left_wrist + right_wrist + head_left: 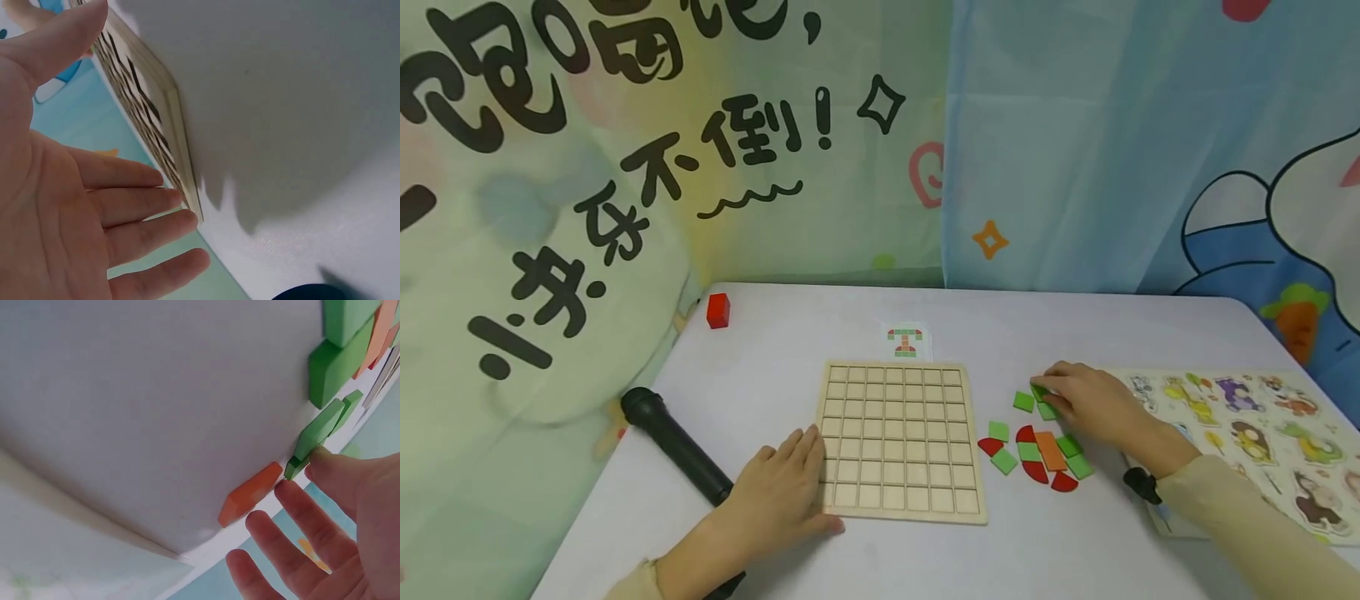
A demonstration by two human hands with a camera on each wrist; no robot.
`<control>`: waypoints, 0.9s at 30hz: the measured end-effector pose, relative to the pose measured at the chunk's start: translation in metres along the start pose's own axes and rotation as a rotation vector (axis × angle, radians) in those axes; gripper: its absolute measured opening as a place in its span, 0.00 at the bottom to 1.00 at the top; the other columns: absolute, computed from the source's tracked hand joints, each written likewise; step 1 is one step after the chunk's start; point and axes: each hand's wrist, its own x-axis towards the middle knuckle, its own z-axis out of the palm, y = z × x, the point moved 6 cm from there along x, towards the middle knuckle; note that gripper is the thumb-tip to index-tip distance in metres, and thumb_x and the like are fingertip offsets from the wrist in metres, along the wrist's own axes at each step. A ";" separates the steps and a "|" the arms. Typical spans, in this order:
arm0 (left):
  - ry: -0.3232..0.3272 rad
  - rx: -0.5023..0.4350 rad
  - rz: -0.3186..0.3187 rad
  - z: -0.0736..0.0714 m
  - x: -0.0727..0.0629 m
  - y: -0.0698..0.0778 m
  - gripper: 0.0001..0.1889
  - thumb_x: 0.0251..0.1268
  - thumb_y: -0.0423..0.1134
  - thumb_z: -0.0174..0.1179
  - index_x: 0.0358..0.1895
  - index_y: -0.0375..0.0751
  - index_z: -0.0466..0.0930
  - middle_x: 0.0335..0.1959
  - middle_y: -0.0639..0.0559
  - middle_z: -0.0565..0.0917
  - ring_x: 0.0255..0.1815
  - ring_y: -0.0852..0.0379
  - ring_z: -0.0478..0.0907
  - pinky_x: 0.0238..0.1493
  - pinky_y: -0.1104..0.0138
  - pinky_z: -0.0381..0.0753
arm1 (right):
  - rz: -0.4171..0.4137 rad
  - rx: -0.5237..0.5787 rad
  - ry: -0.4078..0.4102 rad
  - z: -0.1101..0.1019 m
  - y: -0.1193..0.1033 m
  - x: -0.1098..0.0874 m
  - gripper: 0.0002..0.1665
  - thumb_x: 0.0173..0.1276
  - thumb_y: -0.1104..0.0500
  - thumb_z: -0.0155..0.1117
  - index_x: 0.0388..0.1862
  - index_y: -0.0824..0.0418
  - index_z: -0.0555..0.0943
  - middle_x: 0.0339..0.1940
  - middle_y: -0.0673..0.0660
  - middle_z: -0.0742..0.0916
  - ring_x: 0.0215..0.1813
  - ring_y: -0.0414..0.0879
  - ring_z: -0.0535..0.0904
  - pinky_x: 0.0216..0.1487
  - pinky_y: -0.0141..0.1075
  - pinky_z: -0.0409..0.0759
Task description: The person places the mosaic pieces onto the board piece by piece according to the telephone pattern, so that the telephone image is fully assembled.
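Note:
A wooden grid board (898, 442) lies on the table, its squares bare. My left hand (778, 492) rests along its left side, fingers straight and fingertips at the frame's edge; in the left wrist view the palm (56, 212) shows beside the board (178, 125). To the right of the board, my right hand (1093, 404) pinches a small green block (294, 466) between thumb and index finger, low over the table. Around it lie green squares (1023, 401), red quarter-round pieces (1035, 472) and an orange rectangle (1050, 451). Another orange block (250, 494) sits near the fingertips in the right wrist view.
A pattern card (906, 342) lies behind the board. A black microphone (681, 450) lies at the left, partly under my left arm, and a red block (718, 311) stands at the back left. A picture board of animals (1273, 442) lies under my right forearm. Printed curtains (1037, 150) hang behind.

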 end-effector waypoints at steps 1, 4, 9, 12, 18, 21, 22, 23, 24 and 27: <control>-0.001 0.005 -0.001 0.001 0.000 0.000 0.56 0.56 0.71 0.65 0.73 0.26 0.65 0.77 0.33 0.67 0.76 0.37 0.69 0.62 0.44 0.78 | -0.006 -0.003 -0.003 0.000 0.000 0.001 0.20 0.67 0.64 0.71 0.57 0.64 0.86 0.50 0.61 0.88 0.50 0.57 0.85 0.52 0.54 0.85; 0.003 0.023 -0.004 0.003 0.001 -0.001 0.56 0.57 0.72 0.64 0.73 0.25 0.66 0.77 0.32 0.68 0.76 0.37 0.70 0.62 0.45 0.78 | -0.014 -0.017 -0.023 0.000 -0.002 0.004 0.19 0.65 0.64 0.72 0.56 0.63 0.87 0.47 0.59 0.88 0.46 0.54 0.84 0.51 0.52 0.85; 0.027 0.037 0.001 0.004 0.000 -0.002 0.54 0.59 0.72 0.63 0.71 0.25 0.68 0.75 0.32 0.70 0.74 0.37 0.72 0.61 0.45 0.79 | -0.014 -0.037 -0.042 -0.002 -0.003 0.010 0.18 0.63 0.63 0.75 0.53 0.62 0.89 0.44 0.56 0.88 0.42 0.50 0.83 0.47 0.50 0.85; 0.032 0.039 -0.001 0.004 0.001 -0.002 0.53 0.59 0.72 0.62 0.71 0.25 0.69 0.74 0.32 0.71 0.74 0.38 0.73 0.60 0.46 0.80 | -0.012 -0.039 -0.049 -0.002 -0.004 0.011 0.19 0.62 0.61 0.77 0.52 0.62 0.89 0.42 0.55 0.88 0.40 0.48 0.82 0.45 0.48 0.85; 0.014 0.057 -0.014 0.006 0.003 -0.002 0.53 0.59 0.73 0.61 0.71 0.26 0.69 0.75 0.34 0.71 0.75 0.39 0.72 0.62 0.46 0.79 | -0.013 -0.065 -0.043 -0.001 -0.006 0.012 0.18 0.61 0.59 0.78 0.50 0.62 0.90 0.39 0.54 0.87 0.37 0.46 0.81 0.42 0.45 0.84; 0.012 0.059 -0.019 0.007 0.004 -0.002 0.53 0.59 0.73 0.61 0.72 0.26 0.68 0.75 0.33 0.70 0.75 0.39 0.72 0.62 0.45 0.78 | -0.026 -0.103 -0.020 -0.003 -0.009 0.013 0.16 0.60 0.58 0.78 0.46 0.62 0.90 0.37 0.53 0.86 0.37 0.47 0.81 0.40 0.45 0.83; 0.013 0.060 -0.019 0.007 0.004 -0.002 0.53 0.59 0.73 0.61 0.71 0.26 0.69 0.75 0.33 0.70 0.75 0.39 0.72 0.62 0.45 0.78 | -0.029 -0.118 -0.010 -0.003 -0.011 0.013 0.14 0.61 0.58 0.78 0.45 0.62 0.90 0.36 0.53 0.86 0.36 0.47 0.80 0.40 0.45 0.82; 0.014 0.063 -0.018 0.007 0.004 -0.002 0.53 0.59 0.73 0.61 0.71 0.26 0.69 0.75 0.33 0.70 0.75 0.39 0.72 0.62 0.45 0.79 | -0.032 -0.135 0.000 -0.005 -0.013 0.014 0.14 0.61 0.59 0.78 0.44 0.61 0.89 0.36 0.53 0.85 0.37 0.48 0.80 0.39 0.45 0.82; 0.014 0.067 -0.017 0.007 0.004 -0.001 0.53 0.59 0.73 0.61 0.71 0.26 0.69 0.75 0.33 0.71 0.75 0.39 0.72 0.62 0.45 0.79 | -0.040 -0.154 0.014 -0.006 -0.016 0.014 0.13 0.61 0.59 0.78 0.43 0.61 0.89 0.36 0.54 0.85 0.37 0.48 0.80 0.39 0.46 0.81; 0.011 0.076 -0.011 0.006 0.004 -0.001 0.53 0.60 0.73 0.61 0.71 0.26 0.69 0.75 0.33 0.71 0.75 0.39 0.72 0.62 0.46 0.79 | -0.078 -0.219 0.066 -0.013 -0.031 0.017 0.12 0.61 0.59 0.78 0.42 0.60 0.88 0.36 0.55 0.84 0.37 0.49 0.79 0.38 0.46 0.81</control>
